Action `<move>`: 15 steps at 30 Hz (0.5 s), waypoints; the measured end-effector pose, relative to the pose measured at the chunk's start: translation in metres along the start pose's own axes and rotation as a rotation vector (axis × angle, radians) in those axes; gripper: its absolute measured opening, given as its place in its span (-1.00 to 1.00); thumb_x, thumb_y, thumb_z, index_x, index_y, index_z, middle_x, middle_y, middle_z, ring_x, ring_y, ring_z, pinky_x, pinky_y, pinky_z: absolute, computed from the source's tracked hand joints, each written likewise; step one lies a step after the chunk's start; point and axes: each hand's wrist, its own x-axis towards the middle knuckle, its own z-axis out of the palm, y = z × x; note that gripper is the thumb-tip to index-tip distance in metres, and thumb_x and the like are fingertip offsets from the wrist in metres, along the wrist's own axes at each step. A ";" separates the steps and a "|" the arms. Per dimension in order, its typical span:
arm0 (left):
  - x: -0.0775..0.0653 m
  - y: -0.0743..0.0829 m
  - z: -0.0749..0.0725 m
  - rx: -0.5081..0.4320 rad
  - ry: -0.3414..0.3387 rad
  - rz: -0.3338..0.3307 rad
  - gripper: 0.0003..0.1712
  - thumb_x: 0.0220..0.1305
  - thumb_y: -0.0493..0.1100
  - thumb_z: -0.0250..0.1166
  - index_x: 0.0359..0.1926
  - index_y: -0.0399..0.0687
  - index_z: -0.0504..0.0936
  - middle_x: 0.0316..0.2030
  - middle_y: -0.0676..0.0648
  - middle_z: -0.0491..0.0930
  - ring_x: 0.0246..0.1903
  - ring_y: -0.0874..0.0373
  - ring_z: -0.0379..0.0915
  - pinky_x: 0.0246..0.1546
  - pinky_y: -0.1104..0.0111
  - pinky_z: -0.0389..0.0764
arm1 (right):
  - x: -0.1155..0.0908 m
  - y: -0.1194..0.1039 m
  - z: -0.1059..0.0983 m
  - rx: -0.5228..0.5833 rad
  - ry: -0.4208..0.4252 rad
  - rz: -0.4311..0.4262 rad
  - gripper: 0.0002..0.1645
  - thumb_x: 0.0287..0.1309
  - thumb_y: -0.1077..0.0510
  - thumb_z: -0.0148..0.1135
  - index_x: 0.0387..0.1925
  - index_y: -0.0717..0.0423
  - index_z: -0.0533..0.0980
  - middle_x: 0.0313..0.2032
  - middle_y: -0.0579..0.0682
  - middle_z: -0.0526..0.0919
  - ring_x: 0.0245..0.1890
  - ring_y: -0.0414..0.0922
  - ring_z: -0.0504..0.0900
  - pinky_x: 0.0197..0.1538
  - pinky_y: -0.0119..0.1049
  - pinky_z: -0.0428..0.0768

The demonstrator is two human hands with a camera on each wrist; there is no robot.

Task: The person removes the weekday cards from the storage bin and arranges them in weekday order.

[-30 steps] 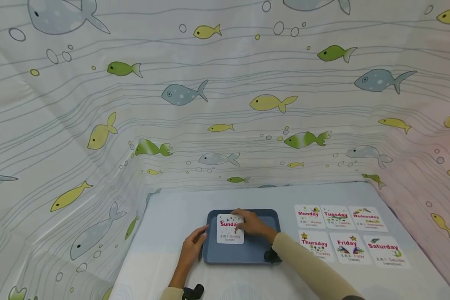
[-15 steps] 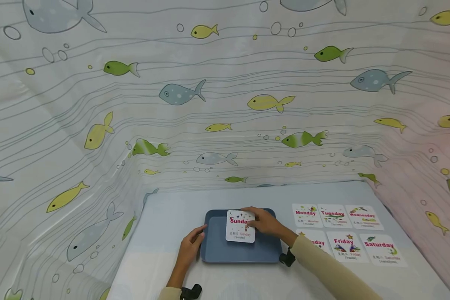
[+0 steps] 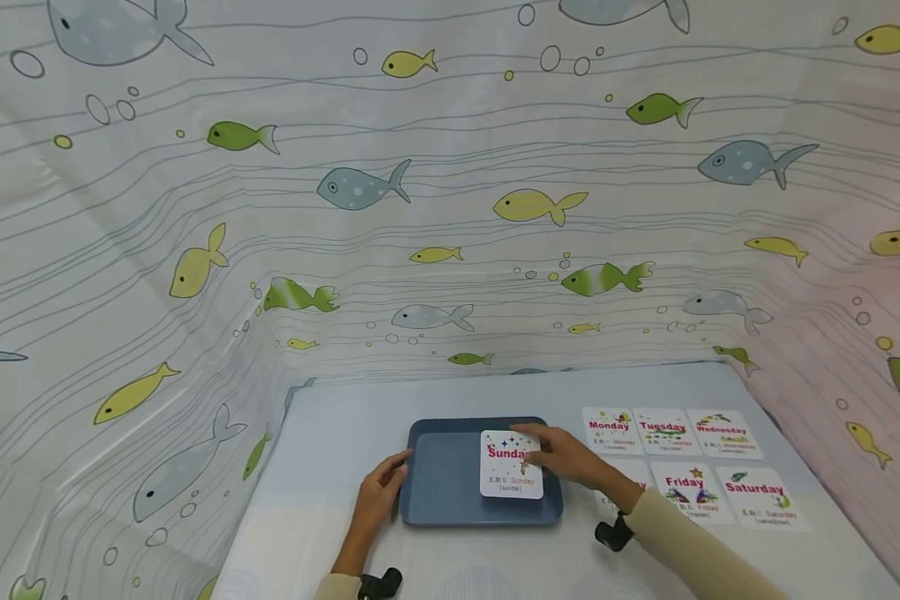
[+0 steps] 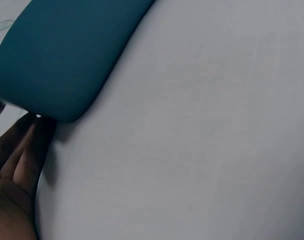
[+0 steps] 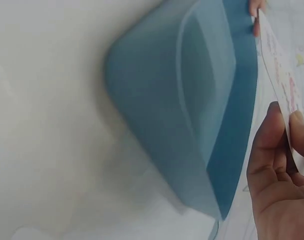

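My right hand (image 3: pixel 570 458) pinches a white Sunday card (image 3: pixel 504 483) by its right side, thumb on the printed face and fingers behind. In the right wrist view the card (image 5: pixel 276 65) is tilted, clear of the tray's floor. In the head view it overlaps the right part of a blue-grey tray (image 3: pixel 442 492), which lies on the table. At the tray's left edge, my left hand (image 3: pixel 378 492) touches the rim with extended fingers. The left wrist view shows those fingers (image 4: pixel 29 160) right at a corner of the tray (image 4: pixel 67 60).
Right of the tray, white weekday cards lie in two rows: Monday (image 3: pixel 610 433), Tuesday (image 3: pixel 667 437), Wednesday (image 3: pixel 727 442) behind, Friday (image 3: pixel 688 504) and Saturday (image 3: pixel 765 508) in front. My right forearm (image 3: pixel 690 542) partly covers another card (image 3: pixel 624 468). A fish-patterned cloth (image 3: pixel 450 225) hangs around the table.
My right hand has carried the Sunday card rightward from over the tray's left-middle to its right part. The left hand stays at the tray's left edge.
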 end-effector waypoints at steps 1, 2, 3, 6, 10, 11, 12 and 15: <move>0.000 0.000 0.000 0.002 0.001 0.002 -0.64 0.46 -0.08 0.20 0.21 0.02 0.63 0.21 -0.10 0.61 0.20 -0.02 0.56 0.07 0.63 0.51 | -0.004 0.001 -0.002 0.006 -0.001 0.002 -0.36 0.31 0.14 0.29 0.39 -0.13 0.40 -0.25 -0.04 0.57 -0.41 -0.12 0.55 -0.43 -0.35 0.53; 0.000 0.000 0.000 0.006 0.003 0.004 -0.64 0.46 -0.09 0.20 0.21 0.02 0.63 0.20 -0.10 0.61 0.19 -0.02 0.57 0.07 0.64 0.51 | -0.007 0.003 -0.004 0.009 -0.005 0.004 -0.36 0.31 0.13 0.28 0.40 -0.13 0.40 -0.23 -0.04 0.57 -0.41 -0.12 0.56 -0.42 -0.35 0.54; 0.000 0.000 0.000 0.005 0.004 0.004 -0.64 0.46 -0.09 0.20 0.21 0.02 0.63 0.20 -0.10 0.62 0.19 -0.02 0.57 0.07 0.64 0.51 | -0.010 0.004 -0.006 0.004 -0.010 0.009 -0.36 0.32 0.12 0.27 0.41 -0.15 0.39 -0.21 -0.06 0.57 -0.39 -0.13 0.56 -0.40 -0.36 0.55; 0.000 0.001 0.000 0.010 0.003 0.005 -0.63 0.46 -0.09 0.20 0.21 0.00 0.62 0.20 -0.12 0.61 0.18 -0.04 0.57 0.07 0.61 0.52 | -0.020 0.006 -0.011 0.006 -0.011 0.010 -0.36 0.34 0.12 0.26 0.42 -0.12 0.37 -0.20 -0.04 0.58 -0.39 -0.13 0.57 -0.40 -0.35 0.55; 0.000 0.001 0.000 0.007 -0.007 -0.012 -0.63 0.46 -0.09 0.20 0.21 0.02 0.62 0.21 -0.11 0.61 0.19 -0.05 0.56 0.09 0.57 0.53 | -0.033 0.010 -0.020 0.036 -0.006 0.018 -0.34 0.34 0.10 0.25 0.43 -0.05 0.35 -0.15 0.01 0.61 -0.38 -0.13 0.59 -0.38 -0.28 0.58; 0.000 0.001 0.000 0.000 -0.010 -0.026 -0.64 0.45 -0.08 0.21 0.21 0.05 0.62 0.21 -0.08 0.61 0.21 -0.03 0.55 0.10 0.57 0.53 | -0.036 0.011 -0.023 0.048 -0.002 0.020 -0.34 0.34 0.09 0.26 0.43 -0.03 0.35 -0.12 0.02 0.63 -0.38 -0.13 0.60 -0.37 -0.24 0.61; 0.000 0.001 0.000 -0.005 -0.012 -0.034 -0.64 0.45 -0.09 0.21 0.21 0.07 0.62 0.22 -0.06 0.60 0.22 -0.03 0.55 0.12 0.57 0.52 | -0.039 0.013 -0.025 0.056 0.003 0.025 -0.33 0.33 0.08 0.26 0.43 -0.02 0.35 -0.11 0.03 0.64 -0.39 -0.13 0.60 -0.36 -0.22 0.62; 0.000 0.001 -0.001 -0.020 -0.018 -0.060 -0.65 0.45 -0.09 0.21 0.21 0.12 0.63 0.23 -0.01 0.60 0.24 0.01 0.53 0.15 0.55 0.51 | -0.050 0.020 -0.032 0.055 0.026 0.035 -0.32 0.32 0.03 0.28 0.43 -0.06 0.36 -0.15 0.01 0.66 -0.40 -0.13 0.61 -0.34 -0.21 0.62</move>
